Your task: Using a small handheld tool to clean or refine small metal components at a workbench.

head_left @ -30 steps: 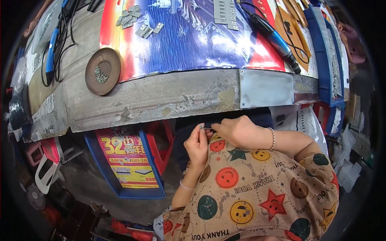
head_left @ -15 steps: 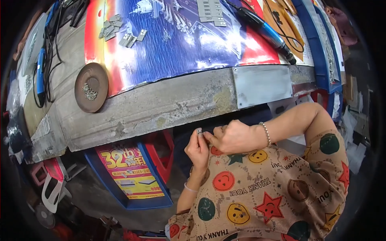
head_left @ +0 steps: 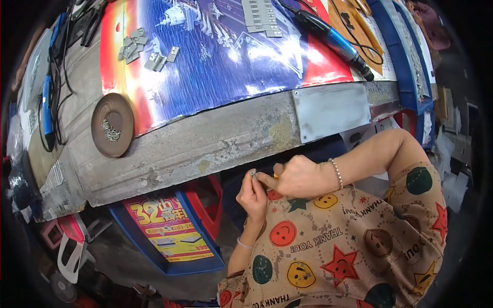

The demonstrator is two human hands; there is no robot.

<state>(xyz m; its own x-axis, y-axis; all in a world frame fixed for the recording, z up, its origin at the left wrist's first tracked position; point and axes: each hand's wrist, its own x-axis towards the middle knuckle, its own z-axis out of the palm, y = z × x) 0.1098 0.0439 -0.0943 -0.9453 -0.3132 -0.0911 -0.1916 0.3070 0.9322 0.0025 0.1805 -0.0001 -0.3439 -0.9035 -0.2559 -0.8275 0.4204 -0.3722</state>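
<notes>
Just off the table's front edge, my left hand (head_left: pixel 252 199) pinches a small grey metal piece (head_left: pixel 252 174) between thumb and fingertips. My right hand (head_left: pixel 303 177) meets it from the right, fingers curled and one fingertip at the piece; anything inside that hand is hidden. On the table to the left, a round brown dish (head_left: pixel 122 110) contains tiny shiny metal bits (head_left: pixel 111 132). Farther back lie a loose heap of flat grey metal pieces (head_left: pixel 133 45), a few more pieces (head_left: pixel 161 58) beside it, and neat rows of similar ones (head_left: pixel 262 18).
A blue-and-black electric screwdriver (head_left: pixel 336 42) lies at the back right, another blue tool (head_left: pixel 47 105) with cables at the left. A metal plate (head_left: pixel 332 114) is fixed at the table edge. Blue trays (head_left: pixel 405 56) stand far right; a blue-framed bin (head_left: pixel 168 231) sits below.
Both hands stay together at the small piece; the left has dropped slightly and the right fingertip has shifted a little. The whole table appears slightly lower and to the left in view.
</notes>
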